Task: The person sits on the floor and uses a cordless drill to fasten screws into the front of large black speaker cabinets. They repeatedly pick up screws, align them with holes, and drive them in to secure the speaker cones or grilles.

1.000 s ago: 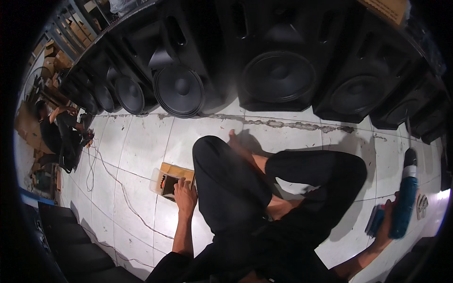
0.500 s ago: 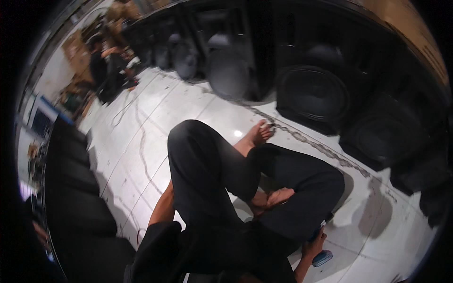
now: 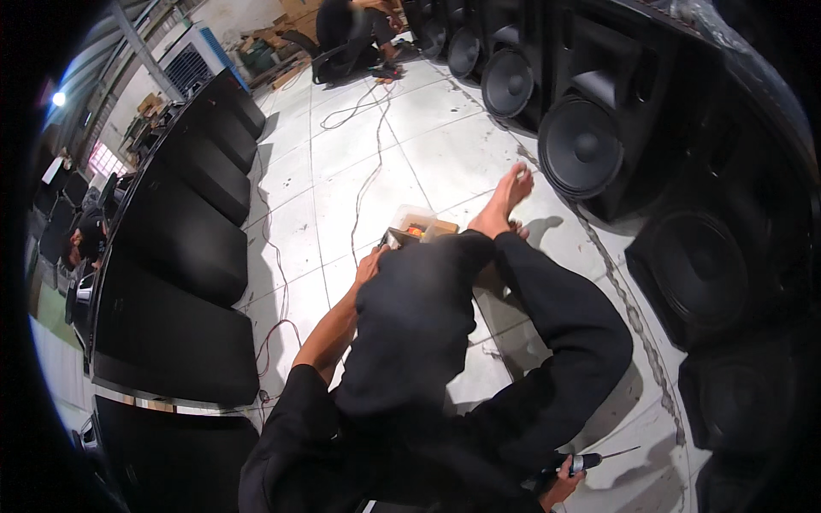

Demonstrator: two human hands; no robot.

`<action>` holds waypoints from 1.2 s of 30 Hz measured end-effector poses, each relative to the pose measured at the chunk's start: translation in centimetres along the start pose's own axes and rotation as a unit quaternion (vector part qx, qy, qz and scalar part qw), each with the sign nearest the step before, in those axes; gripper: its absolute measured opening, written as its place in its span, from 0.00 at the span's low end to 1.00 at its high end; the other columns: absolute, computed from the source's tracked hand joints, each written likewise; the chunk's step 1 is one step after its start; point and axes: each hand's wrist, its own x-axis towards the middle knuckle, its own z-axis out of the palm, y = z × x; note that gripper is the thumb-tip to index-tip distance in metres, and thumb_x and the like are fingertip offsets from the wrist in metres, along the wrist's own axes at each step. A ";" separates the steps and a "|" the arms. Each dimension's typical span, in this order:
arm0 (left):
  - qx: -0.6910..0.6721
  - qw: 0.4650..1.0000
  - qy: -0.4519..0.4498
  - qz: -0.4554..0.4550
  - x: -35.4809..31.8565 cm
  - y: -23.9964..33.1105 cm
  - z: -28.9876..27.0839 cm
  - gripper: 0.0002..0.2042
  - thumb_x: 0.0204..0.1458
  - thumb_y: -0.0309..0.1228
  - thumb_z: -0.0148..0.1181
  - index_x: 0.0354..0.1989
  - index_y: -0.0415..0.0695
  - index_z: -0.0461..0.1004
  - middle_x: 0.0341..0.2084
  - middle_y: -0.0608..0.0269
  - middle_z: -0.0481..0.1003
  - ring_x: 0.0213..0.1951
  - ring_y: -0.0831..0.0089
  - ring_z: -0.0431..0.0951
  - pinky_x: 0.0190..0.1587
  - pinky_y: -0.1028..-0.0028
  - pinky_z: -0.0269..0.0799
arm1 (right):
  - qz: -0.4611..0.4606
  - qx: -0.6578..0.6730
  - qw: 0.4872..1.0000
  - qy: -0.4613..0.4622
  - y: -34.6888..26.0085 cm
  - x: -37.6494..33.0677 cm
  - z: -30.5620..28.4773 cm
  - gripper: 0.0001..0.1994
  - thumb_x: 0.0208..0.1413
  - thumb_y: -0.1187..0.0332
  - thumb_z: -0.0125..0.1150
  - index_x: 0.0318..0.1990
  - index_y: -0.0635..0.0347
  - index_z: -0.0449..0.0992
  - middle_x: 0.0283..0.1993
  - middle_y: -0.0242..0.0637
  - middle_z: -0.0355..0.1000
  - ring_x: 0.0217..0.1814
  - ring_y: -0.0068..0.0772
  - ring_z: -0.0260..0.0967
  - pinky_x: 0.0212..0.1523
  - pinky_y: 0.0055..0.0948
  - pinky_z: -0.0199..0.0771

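My right hand, low at the right beside my bent leg, is closed round a cordless drill. A long thin bit points right from its black and silver front; the rest is hidden by my hand and trousers. My left hand reaches forward past my left knee, its fingers closed at the edge of a small dark box-like thing. What exactly it grips is partly hidden. Just beyond stands a clear plastic container with orange and yellow bits inside.
Black loudspeakers with round cones line the right side. Another row of black cabinets runs along the left. Thin cables lie across the white tiled floor. Another person crouches at the far end.
The view has swung left and forward. My left hand, hidden behind the knee before, now reaches out beside the container. The drill in my right hand now shows its bit, pointing right.
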 end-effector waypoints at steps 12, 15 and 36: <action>0.042 0.994 -0.019 0.095 23.3 -5.2 -0.2 0.12 0.48 0.20 0.48 0.39 0.44 0.76 0.34 0.55 0.73 0.36 0.56 0.78 0.37 0.61 0.76 | -0.422 0.119 0.899 0.002 -45.3 6.1 31.3 0.14 0.58 0.63 0.53 0.48 0.59 0.69 0.42 0.44 0.70 0.44 0.45 0.69 0.46 0.41 0.68; 0.077 0.987 -0.096 0.108 29.5 -6.7 0.8 0.10 0.45 0.21 0.51 0.34 0.46 0.77 0.36 0.58 0.76 0.35 0.57 0.79 0.35 0.61 0.76 | -0.455 0.129 0.881 -0.009 -56.4 5.4 39.9 0.14 0.59 0.67 0.49 0.51 0.56 0.66 0.48 0.41 0.69 0.50 0.43 0.68 0.51 0.40 0.66; -0.057 0.950 -0.097 0.292 59.8 -10.8 15.8 0.14 0.48 0.38 0.61 0.33 0.39 0.79 0.31 0.45 0.79 0.37 0.50 0.80 0.41 0.60 0.75 | 0.199 -0.113 0.967 0.113 -29.9 -0.1 19.4 0.34 0.55 0.42 0.52 0.56 0.65 0.69 0.51 0.57 0.72 0.53 0.58 0.69 0.51 0.45 0.68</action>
